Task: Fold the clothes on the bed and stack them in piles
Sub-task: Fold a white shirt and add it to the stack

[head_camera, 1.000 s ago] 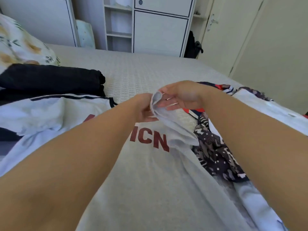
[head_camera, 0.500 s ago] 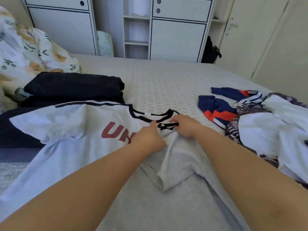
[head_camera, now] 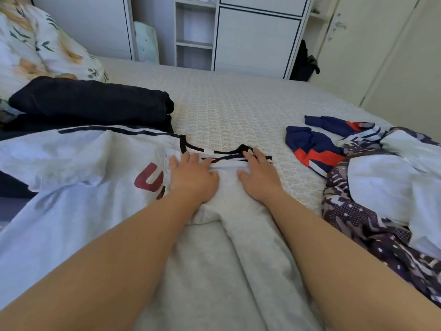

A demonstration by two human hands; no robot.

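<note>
Soft, even daylight, wide-angle view.
You get faint shadows under your forearms, bowed lines on the white panelled wardrobe (head_camera: 257, 39), and slightly soft detail throughout.

Both hands now lie flat, fingers spread, on the folded-over side of the white T-shirt (head_camera: 100, 206), where half a second ago they were bunched into fists pinching the cloth just below the black-trimmed collar (head_camera: 214, 152), and a second ago they held a shirt edge lifted in the air. The left hand (head_camera: 192, 177) presses beside the red lettering (head_camera: 149, 180), covering more of it than before; the right hand (head_camera: 259, 176) presses near the collar's right end. The cloth between them, loosely gathered a moment ago, lies flatter, with the folded sleeve edge showing as a white band under the fingertips.
</note>
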